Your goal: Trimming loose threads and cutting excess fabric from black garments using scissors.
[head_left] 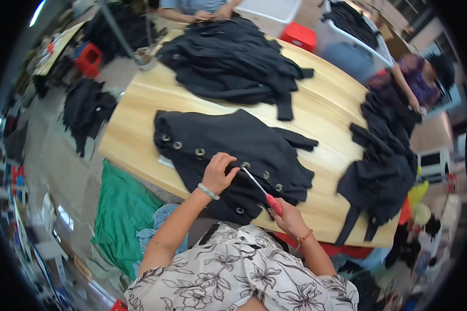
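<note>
Sweater (220,129) mid-frame could snag, or the left hand (217,174) pinching it get jabbed, if the pink-handled tool (274,203) clasped in the right hand (291,222) slips.

I see a garment (218,129) on the near side of the worktop (329,129), a heap of clothing (223,62) behind it. More clothes (376,173) lie rightward; a cloth (120,217) lies off the near-left edge.
</note>
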`<state>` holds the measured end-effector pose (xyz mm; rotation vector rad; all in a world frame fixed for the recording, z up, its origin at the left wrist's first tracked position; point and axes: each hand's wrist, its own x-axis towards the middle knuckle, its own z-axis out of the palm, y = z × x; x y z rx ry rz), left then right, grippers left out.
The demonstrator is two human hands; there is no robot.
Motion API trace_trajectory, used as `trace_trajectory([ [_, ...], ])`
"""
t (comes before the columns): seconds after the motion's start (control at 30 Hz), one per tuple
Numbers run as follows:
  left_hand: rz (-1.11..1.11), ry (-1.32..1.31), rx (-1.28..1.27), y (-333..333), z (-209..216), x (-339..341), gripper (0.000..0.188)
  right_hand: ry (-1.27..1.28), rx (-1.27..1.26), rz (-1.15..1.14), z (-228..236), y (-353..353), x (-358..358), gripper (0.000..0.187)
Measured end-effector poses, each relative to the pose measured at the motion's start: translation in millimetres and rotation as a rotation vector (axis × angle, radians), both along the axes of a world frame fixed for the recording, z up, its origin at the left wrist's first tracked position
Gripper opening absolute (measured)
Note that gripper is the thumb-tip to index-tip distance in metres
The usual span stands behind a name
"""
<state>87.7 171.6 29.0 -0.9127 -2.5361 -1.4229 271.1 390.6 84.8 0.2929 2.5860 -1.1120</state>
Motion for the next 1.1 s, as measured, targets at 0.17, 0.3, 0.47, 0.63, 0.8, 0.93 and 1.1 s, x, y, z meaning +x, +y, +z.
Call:
trace_trajectory([
  [0.17,-0.093,0.002,-0.203,33.0,-10.5,9.8,0.040,-0.071,0.040,-0.037,0.9,13.4,20.8,0.032],
  [0.3,-0.195,0.108,-0.344,46.6,-11.4,11.4,0.028,-0.142,0.088,-0.033,7.6,14.4,23.8,0.029],
  [0.47,-0.265,-0.006,-0.303,44.3,-26.1,-0.7,0.020,-0.213,0.152,-0.017,3.8,12.0,24.2,0.031],
  [0.63,-0.270,-0.123,-0.156,34.1,-23.7,-5.3,0.013,-0.113,0.019,-0.001,-1.9,7.9,28.9,0.030],
  [0.8,-0.308,0.167,-0.163,79.0,-9.3,27.4,0.023,-0.104,-0.013,-0.156,-15.8,22.4,55.4,0.026],
  [0.93,-0.346,0.206,-0.458,109.0,-48.5,36.2,0.027,-0.100,0.065,-0.235,-17.4,33.4,72.3,0.025],
  [1.1,-0.462,-0.035,-0.463,109.8,-53.0,24.6,0.012,-0.198,0.127,-0.158,-19.6,34.5,76.8,0.028],
])
